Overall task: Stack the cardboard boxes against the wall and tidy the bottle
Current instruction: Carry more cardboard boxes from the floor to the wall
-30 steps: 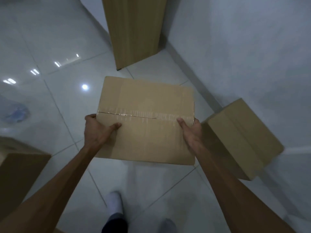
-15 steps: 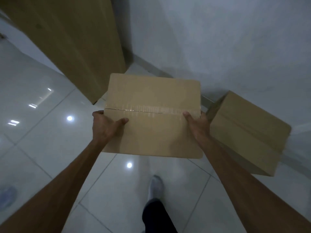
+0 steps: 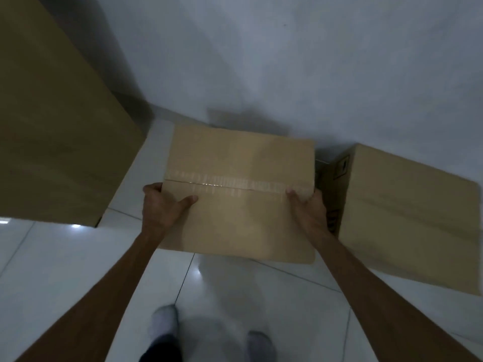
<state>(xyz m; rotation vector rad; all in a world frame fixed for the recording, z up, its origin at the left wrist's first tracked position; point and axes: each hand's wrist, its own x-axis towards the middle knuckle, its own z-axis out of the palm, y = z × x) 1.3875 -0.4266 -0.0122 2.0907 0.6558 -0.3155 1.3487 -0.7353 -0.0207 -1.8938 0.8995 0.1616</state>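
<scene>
I have the box [image 3: 239, 194] up off the floor [image 3: 52, 257], carried flat with its taped seam on top and running left to right. My left hand [image 3: 163, 205] grasps the box's left edge: the thumb lies across the top just under the tape, and the fingers curl round the side. My right hand [image 3: 308, 209] grasps the right edge the same way, thumb tip on the tape line, the other fingers hidden under or behind the cardboard. Both forearms reach forward from the bottom corners of the view.

The box hangs close to the wall [image 3: 287, 61], its far edge near where the wall meets the floor, and it throws a dark shadow on the wall behind it. I cannot tell whether that edge touches the wall.

Just to the right a second box [image 3: 407, 218] sits on the floor against the wall, turned at a slight angle, with printed marks on its shaded left face. My right hand is just beside that face. To the left stands a tall carton [image 3: 52, 121], well above the carried box. Below, my two feet in light socks [image 3: 164, 320] stand on the glossy white tiles, blurred.
</scene>
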